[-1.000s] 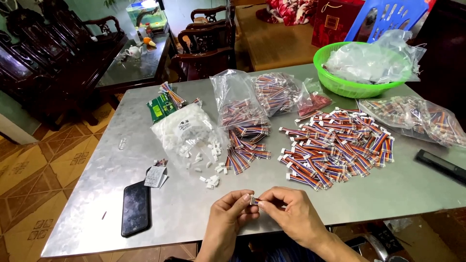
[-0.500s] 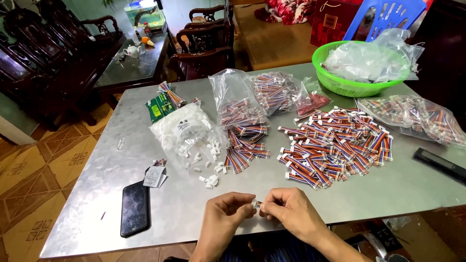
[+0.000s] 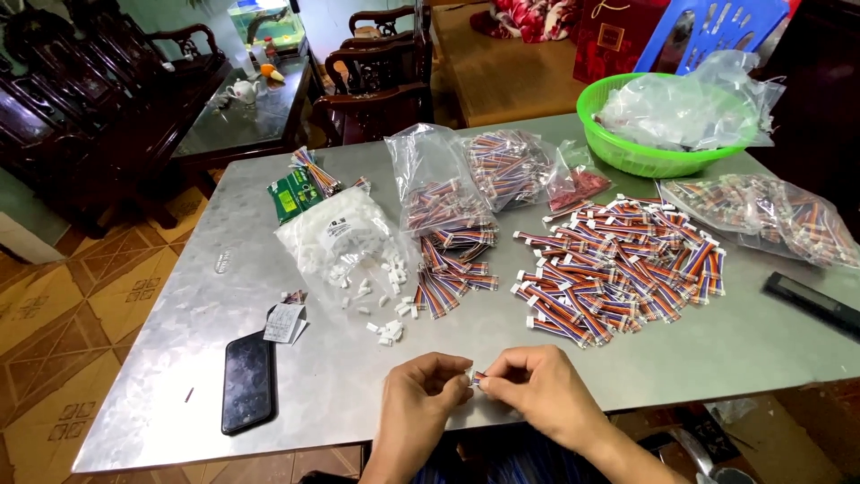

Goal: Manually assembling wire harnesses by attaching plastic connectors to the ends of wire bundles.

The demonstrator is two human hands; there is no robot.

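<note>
1. Grey metal table fills most of the frame, with tiled floor at lower left and dark wooden chairs at the top.
2. At the bottom centre, the left hand and right hand meet just above the near table edge; the fingertips of both pinch a small white plug between them, with short coloured wires showing at the right fingers.
3. Left of the hands lies a black phone, with a paper slip just above it.
4. Mid-frame, a clear bag of white plugs spills loose pieces; beside it sits a small bundle of striped wires.
5. Right of centre spreads a big pile of wire pieces.
6. Upper right, a green basket holds clear plastic bags.
</note>
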